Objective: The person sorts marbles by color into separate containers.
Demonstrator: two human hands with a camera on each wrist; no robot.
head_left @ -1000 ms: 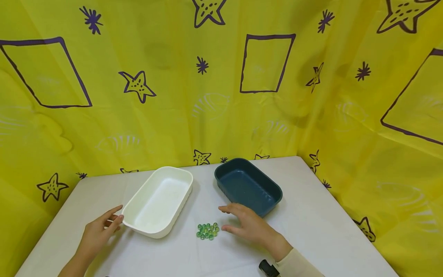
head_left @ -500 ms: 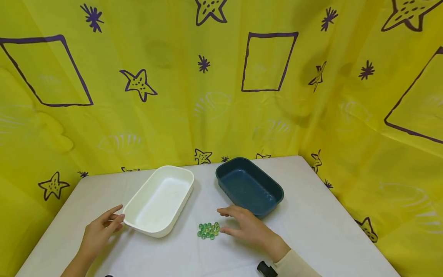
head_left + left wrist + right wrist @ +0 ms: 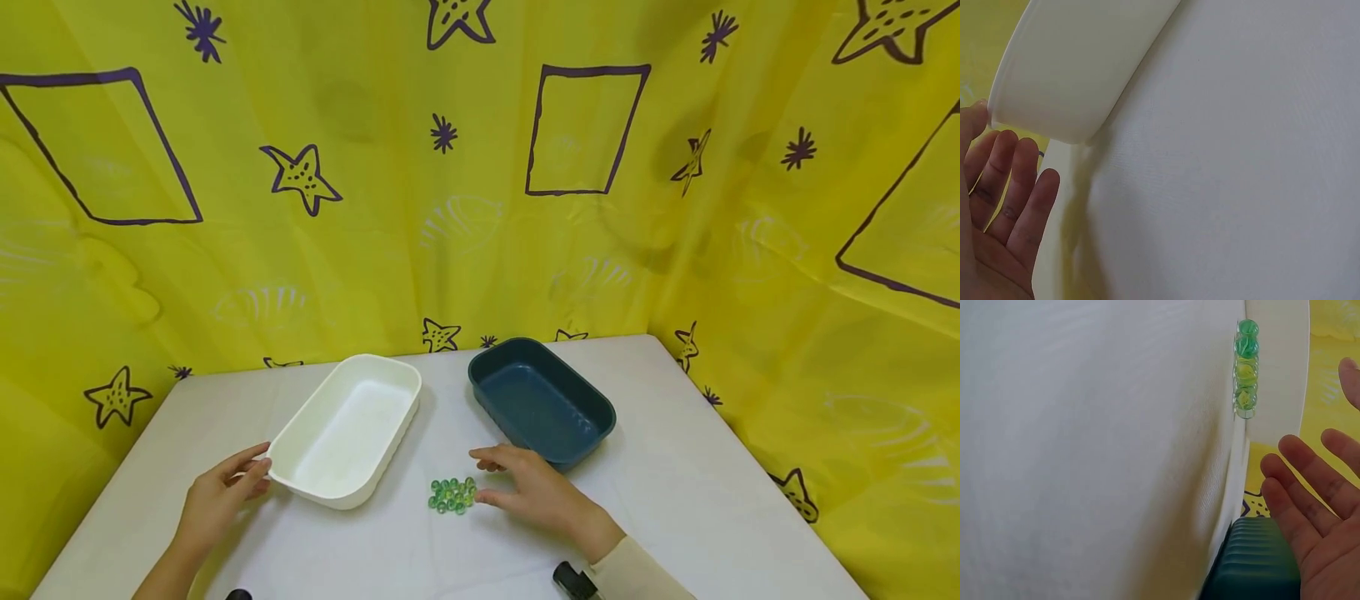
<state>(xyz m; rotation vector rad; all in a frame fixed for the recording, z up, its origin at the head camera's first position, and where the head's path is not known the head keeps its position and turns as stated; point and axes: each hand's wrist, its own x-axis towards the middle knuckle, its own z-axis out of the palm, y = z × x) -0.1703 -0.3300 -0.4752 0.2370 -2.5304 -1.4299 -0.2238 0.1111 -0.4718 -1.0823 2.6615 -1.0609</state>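
A white rectangular tub (image 3: 345, 433) stands at the left of the table, bare inside. My left hand (image 3: 217, 500) is at its near left corner, fingertips right at the rim; the left wrist view shows the fingers (image 3: 1022, 175) loosely spread below that corner. Several green and yellowish glass marbles (image 3: 452, 495) lie in a tight cluster in the middle. Just right of them hovers my right hand (image 3: 528, 492), thumb and fingers apart with nothing between them. Behind that hand sits a dark teal tub (image 3: 540, 404), also bare inside.
A white cloth (image 3: 375, 558) covers the table. Yellow curtains (image 3: 375, 250) with dark starfish and frame drawings hang behind and at both sides. A black device (image 3: 573, 579) is at the right wrist, by the beige sleeve (image 3: 637, 571).
The right hand has edged slightly left, closer to the marbles. My left hand has barely shifted at the white tub's corner. The head view has tilted a little.
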